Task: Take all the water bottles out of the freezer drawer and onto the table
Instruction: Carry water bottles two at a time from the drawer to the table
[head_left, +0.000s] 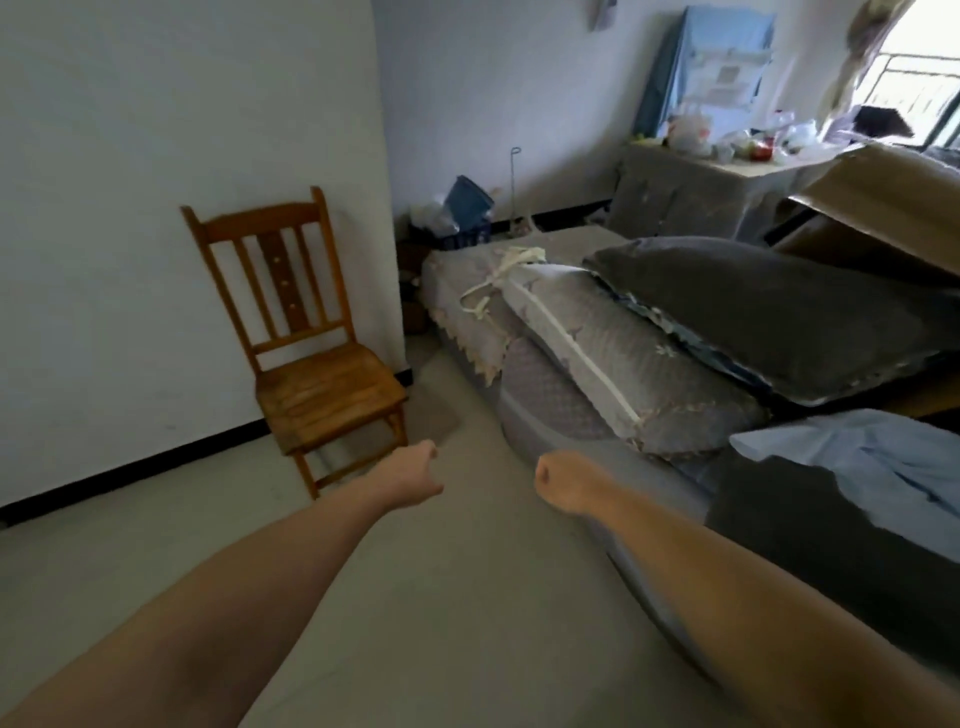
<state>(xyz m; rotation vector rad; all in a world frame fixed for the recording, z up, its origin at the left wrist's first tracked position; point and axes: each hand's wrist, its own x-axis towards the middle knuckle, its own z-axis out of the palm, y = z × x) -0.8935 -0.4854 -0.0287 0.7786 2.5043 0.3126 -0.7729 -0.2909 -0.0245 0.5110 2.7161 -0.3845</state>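
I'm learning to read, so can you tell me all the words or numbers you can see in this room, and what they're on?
No words or numbers can be read here.
Blue hanging sheet on the far wall: pale label patches, too blurred to read.
Bags and packets on the far table: too small and blurred to read.
Wooden chair, cushions, hands: no writing.

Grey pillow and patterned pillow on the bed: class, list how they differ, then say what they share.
The grey pillow is plain, dark and fuzzy-looking; the patterned pillow is paler, with small flower motifs and a white strip along its length. The grey pillow lies partly on top, the patterned pillow beneath it, nearer the chair. Both are long, plump and lie on the bed.
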